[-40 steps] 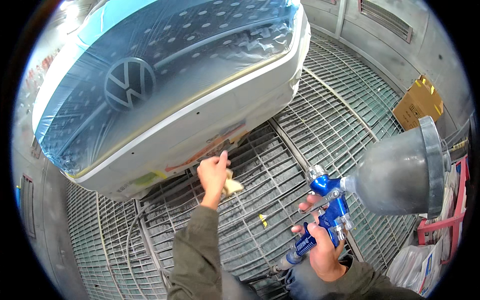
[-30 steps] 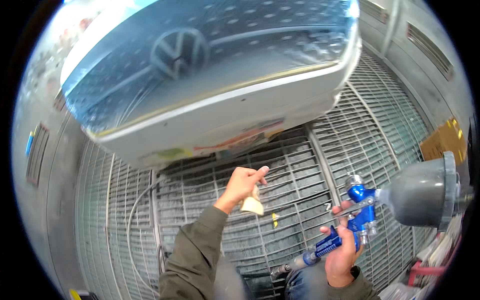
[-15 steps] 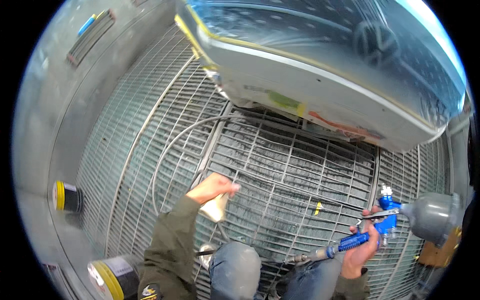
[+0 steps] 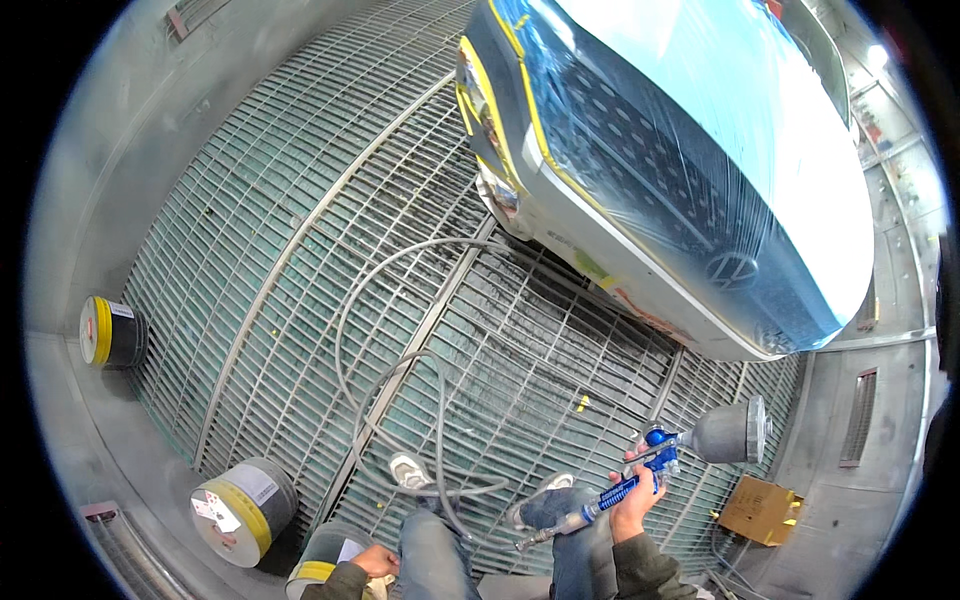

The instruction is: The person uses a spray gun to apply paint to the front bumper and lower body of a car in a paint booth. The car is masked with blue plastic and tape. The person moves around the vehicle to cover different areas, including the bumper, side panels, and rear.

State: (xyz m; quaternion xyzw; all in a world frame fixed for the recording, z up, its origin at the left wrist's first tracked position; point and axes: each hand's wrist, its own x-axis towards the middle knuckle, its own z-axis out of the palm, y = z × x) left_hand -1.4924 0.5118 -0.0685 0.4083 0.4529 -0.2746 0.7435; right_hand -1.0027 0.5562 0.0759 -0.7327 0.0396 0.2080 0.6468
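My right hand [image 4: 634,505] is wrapped round the handle of a blue spray gun [image 4: 660,452], whose grey cup [image 4: 727,430] sticks out to the right. My left hand [image 4: 375,563] is low at the bottom edge, fingers closed on a beige cloth [image 4: 376,591], mostly hidden, beside a yellow-banded drum [image 4: 325,570]. A grey hose [image 4: 440,400] lies in loops on the grating round my shoes. The vehicle front [image 4: 670,190], wrapped in blue plastic with yellow tape along its edges, stands beyond my hands at the upper right.
A floor grating [image 4: 270,220] runs between metal walls [image 4: 120,190]. Yellow-banded drums [image 4: 240,510] [image 4: 125,332] stand along the left wall. A cardboard box [image 4: 758,510] sits at the lower right. A vent [image 4: 858,417] is set in the right wall.
My view has turned left and widened onto drums, hose and my feet. My left hand has dropped from near the bumper to the bottom edge with the cloth.
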